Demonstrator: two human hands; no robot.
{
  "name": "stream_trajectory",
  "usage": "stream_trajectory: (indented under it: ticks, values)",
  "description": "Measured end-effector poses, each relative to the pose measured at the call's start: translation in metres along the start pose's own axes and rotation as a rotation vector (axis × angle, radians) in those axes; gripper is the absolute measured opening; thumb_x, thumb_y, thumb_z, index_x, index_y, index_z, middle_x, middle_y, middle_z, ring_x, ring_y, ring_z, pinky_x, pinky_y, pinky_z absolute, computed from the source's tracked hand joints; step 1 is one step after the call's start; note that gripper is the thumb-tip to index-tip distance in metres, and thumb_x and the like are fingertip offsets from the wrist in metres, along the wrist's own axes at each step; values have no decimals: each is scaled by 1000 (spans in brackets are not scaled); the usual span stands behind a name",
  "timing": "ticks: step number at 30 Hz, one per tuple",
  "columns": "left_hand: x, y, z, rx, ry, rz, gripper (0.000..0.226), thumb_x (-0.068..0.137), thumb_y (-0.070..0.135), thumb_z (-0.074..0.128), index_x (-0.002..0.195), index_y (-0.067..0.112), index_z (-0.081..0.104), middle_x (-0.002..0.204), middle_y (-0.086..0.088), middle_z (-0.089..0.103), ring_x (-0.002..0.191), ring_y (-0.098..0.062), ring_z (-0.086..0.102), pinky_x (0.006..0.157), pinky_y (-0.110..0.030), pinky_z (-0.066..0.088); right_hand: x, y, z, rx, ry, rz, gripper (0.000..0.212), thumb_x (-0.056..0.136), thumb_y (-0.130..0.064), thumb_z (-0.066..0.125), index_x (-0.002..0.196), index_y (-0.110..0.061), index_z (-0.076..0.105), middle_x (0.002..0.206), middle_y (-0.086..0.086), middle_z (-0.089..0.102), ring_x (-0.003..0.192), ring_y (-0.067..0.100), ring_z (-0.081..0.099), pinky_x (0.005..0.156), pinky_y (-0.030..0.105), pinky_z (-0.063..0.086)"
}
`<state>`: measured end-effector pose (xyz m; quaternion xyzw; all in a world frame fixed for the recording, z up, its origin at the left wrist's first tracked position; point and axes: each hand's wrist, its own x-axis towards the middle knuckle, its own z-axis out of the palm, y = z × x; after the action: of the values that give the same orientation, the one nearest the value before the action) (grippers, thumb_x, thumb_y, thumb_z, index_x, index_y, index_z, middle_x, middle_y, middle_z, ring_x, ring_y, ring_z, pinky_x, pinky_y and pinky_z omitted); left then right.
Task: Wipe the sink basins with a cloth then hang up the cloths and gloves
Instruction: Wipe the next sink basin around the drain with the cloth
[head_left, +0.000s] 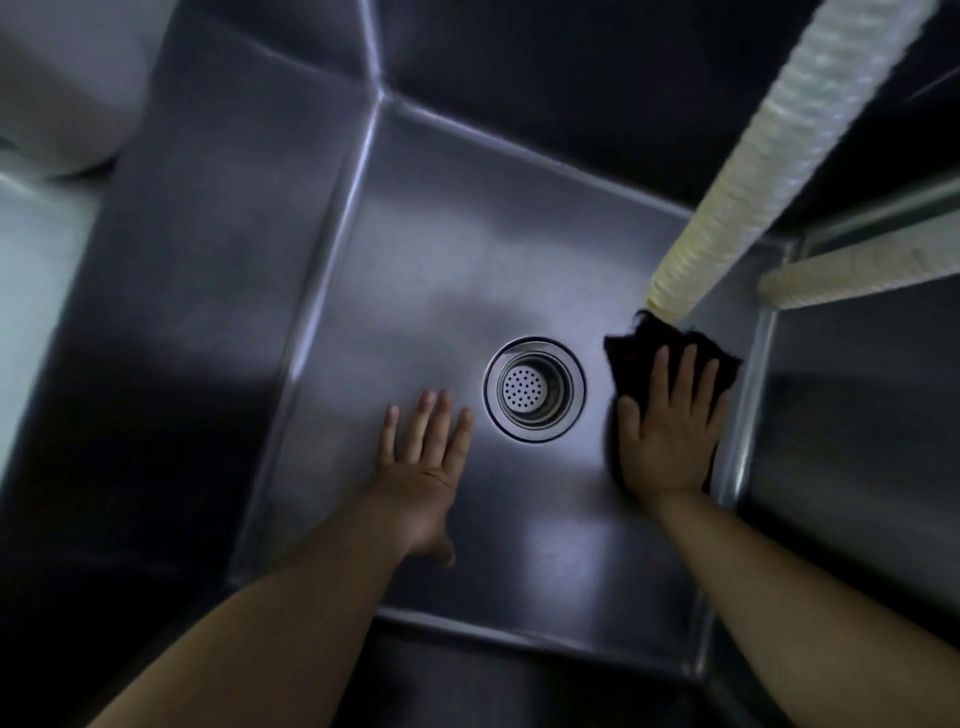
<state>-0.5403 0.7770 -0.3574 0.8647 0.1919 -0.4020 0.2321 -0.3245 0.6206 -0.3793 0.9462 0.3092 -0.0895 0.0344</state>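
Steel fills nearly everything I see: a deep, square stainless-steel sink basin (415, 270) viewed from straight above, its walls dark and its floor catching soft light. On the left side of my view, my left hand (423, 467) reaches down with its forearm coming in from the lower left; the fingers are straight and held close together, the palm faces down and the hand holds nothing, though I cannot tell whether it touches the floor or hovers just above it. Between this hand and the left wall lies a broad bare stretch of basin floor, and more of it runs toward the far corner. Just to the right of the fingertips sits the round chrome drain (534, 389), with a perforated metal strainer cup in it; I see nothing lying in the cup or elsewhere on the floor. Right of the drain, my right hand (670, 431) lies flat with its fingers spread, pressing a dark, crumpled cloth (631, 351) against the basin floor; the cloth shows beyond the fingertips and along both sides of the palm. This hand is close to the right wall, where the floor meets it in a bright seam, so there is little room on that side. A pale yellow ribbed hose (769, 166) slants down from the upper right, its end just beyond the cloth's far edge. At the far right, past the basin's rim, another steel surface shows dimly.
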Motion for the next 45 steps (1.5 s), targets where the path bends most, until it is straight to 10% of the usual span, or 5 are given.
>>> stream_trajectory:
  ticks: [18, 29, 37, 45]
  values:
    - [9, -6, 12, -12, 51, 40, 155, 49, 54, 76, 100, 14, -64, 110, -8, -70, 109, -27, -62, 83, -53, -45, 104, -275, -7, 17, -14, -555, 65, 95, -50, 24, 151, -19, 14, 159, 7, 11, 145, 32, 2, 115, 54, 3]
    - [6, -4, 10, 14, 64, 10, 161, 43, 58, 79, 116, 18, -59, 123, -11, -64, 114, -27, -60, 84, -52, -45, 163, -131, -28, -73, 19, -563, 64, 95, -46, 29, 152, -20, 13, 159, 3, 10, 146, 22, 4, 117, 40, -3]
    - [8, -3, 15, 14, 76, 2, 160, 43, 58, 78, 113, 18, -60, 122, -11, -65, 112, -27, -61, 84, -51, -45, 146, 29, -22, -113, 0, -135, 65, 92, -41, 21, 150, -12, 19, 157, 14, 16, 144, 33, 11, 116, 50, 8]
    - [7, -1, 16, 24, 107, -14, 160, 41, 61, 76, 115, 19, -59, 121, -11, -65, 112, -27, -60, 86, -51, -43, 84, 21, -7, -22, 38, 106, 70, 88, -48, 25, 150, -16, 21, 156, 15, 18, 143, 35, 13, 114, 51, 4]
